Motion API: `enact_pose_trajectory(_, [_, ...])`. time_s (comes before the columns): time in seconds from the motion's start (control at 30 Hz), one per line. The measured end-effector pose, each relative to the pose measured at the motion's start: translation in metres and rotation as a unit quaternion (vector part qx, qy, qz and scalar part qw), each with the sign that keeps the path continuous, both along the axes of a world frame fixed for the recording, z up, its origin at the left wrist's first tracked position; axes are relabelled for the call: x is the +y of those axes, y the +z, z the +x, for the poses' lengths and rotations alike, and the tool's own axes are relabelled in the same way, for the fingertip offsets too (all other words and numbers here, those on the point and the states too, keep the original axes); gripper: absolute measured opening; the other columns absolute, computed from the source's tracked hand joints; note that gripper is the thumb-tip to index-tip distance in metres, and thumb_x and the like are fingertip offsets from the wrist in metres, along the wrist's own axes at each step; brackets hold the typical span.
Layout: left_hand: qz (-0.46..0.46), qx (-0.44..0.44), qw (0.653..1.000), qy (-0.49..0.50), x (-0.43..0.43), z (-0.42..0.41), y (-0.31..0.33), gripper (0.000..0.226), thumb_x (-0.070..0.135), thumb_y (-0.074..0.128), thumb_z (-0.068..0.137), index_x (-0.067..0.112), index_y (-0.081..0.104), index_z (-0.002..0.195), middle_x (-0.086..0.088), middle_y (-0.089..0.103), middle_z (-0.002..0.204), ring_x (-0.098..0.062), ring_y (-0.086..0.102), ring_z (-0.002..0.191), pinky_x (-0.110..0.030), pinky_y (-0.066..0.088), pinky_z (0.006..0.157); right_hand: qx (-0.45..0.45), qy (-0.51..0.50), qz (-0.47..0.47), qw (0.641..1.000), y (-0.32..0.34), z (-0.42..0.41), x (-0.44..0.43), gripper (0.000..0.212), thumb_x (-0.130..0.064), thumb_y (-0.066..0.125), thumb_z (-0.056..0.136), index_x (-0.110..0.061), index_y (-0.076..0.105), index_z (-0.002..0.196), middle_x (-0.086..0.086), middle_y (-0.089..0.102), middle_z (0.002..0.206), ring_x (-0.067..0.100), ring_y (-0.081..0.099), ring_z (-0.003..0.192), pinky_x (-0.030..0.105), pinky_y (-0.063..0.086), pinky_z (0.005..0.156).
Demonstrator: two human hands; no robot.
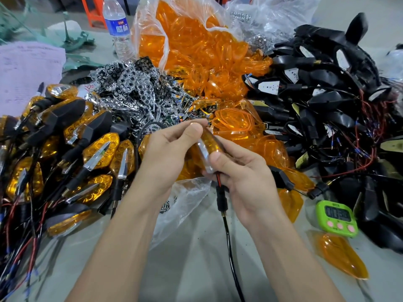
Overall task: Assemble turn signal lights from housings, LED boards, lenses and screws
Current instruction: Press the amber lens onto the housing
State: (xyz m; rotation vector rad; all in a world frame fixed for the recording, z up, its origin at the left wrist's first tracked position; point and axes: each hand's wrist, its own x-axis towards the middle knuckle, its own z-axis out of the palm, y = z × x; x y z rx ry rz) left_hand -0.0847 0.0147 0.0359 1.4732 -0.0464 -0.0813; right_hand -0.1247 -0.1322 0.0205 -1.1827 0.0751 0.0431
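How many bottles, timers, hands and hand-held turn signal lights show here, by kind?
Clear plastic water bottle with blue label: 1
Lime-green digital timer with pink buttons: 1
Amber-lensed turn signal light held in both hands: 1
Hands, left hand and right hand: 2
Total: 5

Left hand (pixel 170 149) and right hand (pixel 242 171) meet, fingers curled, gripping

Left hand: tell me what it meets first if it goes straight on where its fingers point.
The left hand holds the turn signal light, so that comes first. Past it, up and to the right, probably the loose orange lenses lying behind, though depth is unclear.
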Motion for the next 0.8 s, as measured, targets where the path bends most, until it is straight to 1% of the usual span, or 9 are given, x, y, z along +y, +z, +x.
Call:
enact_pose_trajectory(0.13, [0.042, 0.011, 0.996, -0.078, -0.014, -0.011, -0.009, 0.029, 0.035, 0.063, 0.091, 0.050, 0.074, 0.112, 0.014, 0.077, 0.116, -0.006, 0.071, 0.112, -0.032, 0.057, 0.101, 0.072, -0.096, 0.153, 0.981, -0.003, 0.010, 0.005, 0.021, -0.007, 0.068, 0.094, -0.021, 0.082, 0.091, 0.009, 0.081, 0.097, 0.018, 0.078, 0.082, 0.033, 0.065, 0.071])
enact_pose_trajectory(0.2, [0.061, 0.029, 0.996, -0.056, -0.020, -0.015, -0.016, 0.043, 0.034, 0.069, 0.084, 0.046, 0.067, 0.125, 0.011, 0.077, 0.117, -0.010, 0.070, 0.116, -0.042, 0.053, 0.108, 0.065, -0.106, 0.191, 0.974, -0.002, 0.013, 0.007, 0.026, -0.002, 0.062, 0.098, -0.019, 0.082, 0.095, 0.008, 0.081, 0.098, 0.017, 0.079, 0.081, 0.027, 0.062, 0.063])
enact_pose_trajectory(0.27, [0.075, 0.042, 0.995, -0.042, -0.025, -0.018, -0.018, 0.062, 0.040, 0.071, 0.082, 0.037, 0.059, 0.143, 0.008, 0.078, 0.116, -0.013, 0.071, 0.116, -0.047, 0.052, 0.109, 0.065, -0.101, 0.202, 0.972, -0.003, 0.013, 0.009, 0.026, -0.004, 0.062, 0.098, -0.020, 0.082, 0.102, 0.007, 0.081, 0.105, 0.018, 0.078, 0.086, 0.032, 0.065, 0.073])
enact_pose_trajectory(0.33, [0.145, 0.005, 0.989, -0.011, -0.028, -0.020, -0.016, 0.070, 0.053, 0.068, 0.081, 0.040, 0.055, 0.148, 0.011, 0.079, 0.109, -0.011, 0.073, 0.109, -0.046, 0.055, 0.104, 0.078, -0.097, 0.196, 0.973, -0.008, 0.013, 0.010, 0.024, -0.013, 0.070, 0.088, -0.029, 0.085, 0.098, 0.007, 0.080, 0.110, 0.021, 0.077, 0.094, 0.043, 0.061, 0.095])
enact_pose_trajectory(0.43, [0.156, -0.033, 0.987, 0.019, -0.029, -0.021, -0.011, 0.047, 0.061, 0.069, 0.076, 0.066, 0.062, 0.122, 0.013, 0.080, 0.096, -0.011, 0.076, 0.097, -0.047, 0.059, 0.096, 0.093, -0.067, 0.209, 0.971, -0.009, 0.013, 0.004, 0.050, -0.024, 0.075, 0.072, -0.020, 0.077, 0.122, 0.015, 0.076, 0.120, 0.031, 0.074, 0.109, 0.048, 0.055, 0.105])
enact_pose_trajectory(0.5, [0.150, -0.045, 0.987, 0.021, -0.026, -0.022, -0.007, 0.040, 0.050, 0.075, 0.077, 0.073, 0.062, 0.107, 0.016, 0.080, 0.093, -0.007, 0.076, 0.092, -0.045, 0.061, 0.092, 0.070, -0.045, 0.175, 0.981, -0.008, 0.014, -0.006, 0.047, -0.020, 0.074, 0.076, -0.014, 0.076, 0.122, 0.018, 0.076, 0.118, 0.031, 0.073, 0.109, 0.042, 0.060, 0.095])
enact_pose_trajectory(0.6, [0.198, -0.088, 0.976, 0.001, -0.019, -0.026, 0.004, 0.047, 0.036, 0.074, 0.080, 0.073, 0.063, 0.106, 0.024, 0.078, 0.092, -0.002, 0.071, 0.080, -0.046, 0.062, 0.087, -0.026, 0.010, -0.019, 0.999, -0.003, 0.017, -0.031, 0.022, -0.007, 0.067, 0.093, -0.013, 0.081, 0.109, 0.009, 0.079, 0.106, 0.015, 0.074, 0.092, 0.025, 0.058, 0.078])
enact_pose_trajectory(0.7, [0.309, -0.120, 0.943, -0.039, -0.013, -0.024, 0.016, 0.049, 0.040, 0.070, 0.079, 0.063, 0.059, 0.122, 0.023, 0.077, 0.099, -0.014, 0.075, 0.091, -0.047, 0.060, 0.085, -0.077, 0.073, -0.156, 0.982, 0.007, 0.020, -0.051, 0.035, -0.009, 0.072, 0.082, -0.021, 0.077, 0.115, 0.004, 0.080, 0.103, 0.013, 0.072, 0.090, 0.023, 0.055, 0.079])
enact_pose_trajectory(0.8, [0.393, -0.139, 0.907, -0.062, -0.011, -0.021, 0.027, 0.056, 0.045, 0.070, 0.081, 0.056, 0.057, 0.134, 0.025, 0.076, 0.106, -0.008, 0.072, 0.099, -0.040, 0.057, 0.089, -0.078, 0.102, -0.137, 0.982, 0.010, 0.024, -0.060, 0.063, 0.001, 0.081, 0.071, -0.023, 0.068, 0.127, 0.009, 0.078, 0.105, 0.026, 0.076, 0.095, 0.034, 0.059, 0.083])
